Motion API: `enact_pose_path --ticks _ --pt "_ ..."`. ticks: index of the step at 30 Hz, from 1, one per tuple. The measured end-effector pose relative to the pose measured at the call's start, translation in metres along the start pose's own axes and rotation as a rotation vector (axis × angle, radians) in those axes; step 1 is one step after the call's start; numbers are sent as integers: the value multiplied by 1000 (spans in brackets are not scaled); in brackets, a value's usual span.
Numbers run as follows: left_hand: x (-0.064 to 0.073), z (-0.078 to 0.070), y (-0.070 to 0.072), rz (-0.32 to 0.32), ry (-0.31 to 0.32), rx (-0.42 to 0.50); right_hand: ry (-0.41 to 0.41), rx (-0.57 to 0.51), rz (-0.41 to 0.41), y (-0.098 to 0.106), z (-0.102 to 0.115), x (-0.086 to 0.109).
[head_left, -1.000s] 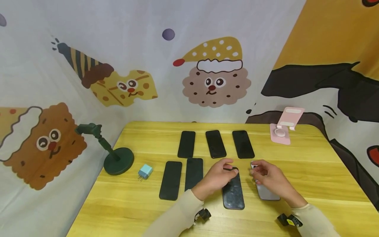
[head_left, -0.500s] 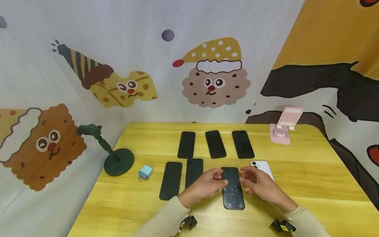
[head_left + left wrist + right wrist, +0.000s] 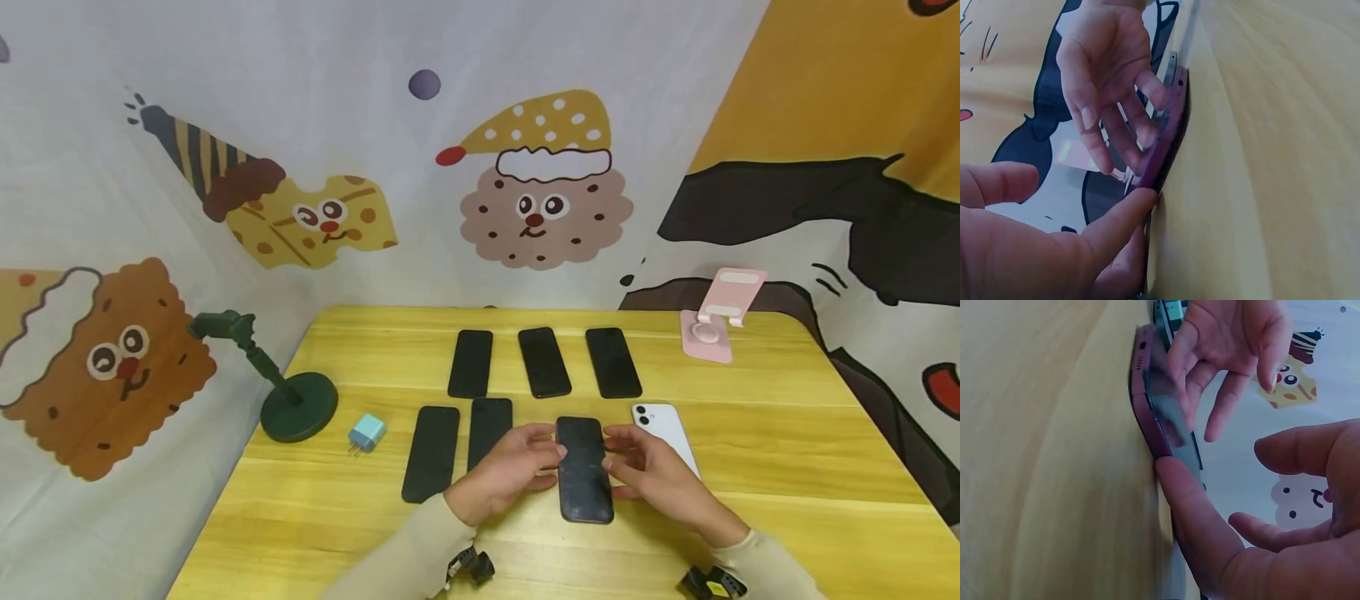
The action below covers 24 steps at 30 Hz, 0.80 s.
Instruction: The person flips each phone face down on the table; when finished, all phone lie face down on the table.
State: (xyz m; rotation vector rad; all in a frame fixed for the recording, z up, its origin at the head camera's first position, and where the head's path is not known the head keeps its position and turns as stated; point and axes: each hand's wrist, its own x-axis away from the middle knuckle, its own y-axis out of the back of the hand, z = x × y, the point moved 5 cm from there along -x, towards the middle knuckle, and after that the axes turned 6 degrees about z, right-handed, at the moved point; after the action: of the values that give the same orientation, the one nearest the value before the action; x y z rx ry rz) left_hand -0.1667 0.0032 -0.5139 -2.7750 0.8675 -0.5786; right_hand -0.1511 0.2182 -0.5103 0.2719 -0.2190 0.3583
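Observation:
Between my two hands a dark phone (image 3: 584, 471) lies screen up, its reddish edge showing in both wrist views. My left hand (image 3: 504, 467) is at its left side; in the left wrist view a fairly straight finger (image 3: 1125, 222) touches the edge, while the thumb stands away from it. On the other side is my right hand (image 3: 660, 475). A straight finger (image 3: 1188, 500) of it touches the phone's edge in the right wrist view, its thumb raised. A white phone (image 3: 671, 433) lies back up beyond the right hand, partly covered by it.
Three black phones (image 3: 543, 362) form a back row. Two more, a left phone (image 3: 431, 454) and a partly hidden phone (image 3: 491, 429), lie left of my left hand. A blue charger plug (image 3: 367, 432), a green stand (image 3: 300, 407) and a pink phone stand (image 3: 707, 335) are on the wooden table (image 3: 787, 433).
My right hand has moved left from the white phone to the dark phone's right side. My left hand has drawn back to its left side. The dark phone has shifted slightly.

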Motion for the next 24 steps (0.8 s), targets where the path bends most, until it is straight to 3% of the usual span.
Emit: enact_pose_path --ticks 6,14,24 --pt "-4 -4 0 -55 -48 53 31 7 -3 -3 2 -4" --pt "-5 -7 2 -72 -89 49 44 17 -13 -11 4 -10" --pt "-8 -14 1 26 -117 0 70 -36 59 -20 10 -19"
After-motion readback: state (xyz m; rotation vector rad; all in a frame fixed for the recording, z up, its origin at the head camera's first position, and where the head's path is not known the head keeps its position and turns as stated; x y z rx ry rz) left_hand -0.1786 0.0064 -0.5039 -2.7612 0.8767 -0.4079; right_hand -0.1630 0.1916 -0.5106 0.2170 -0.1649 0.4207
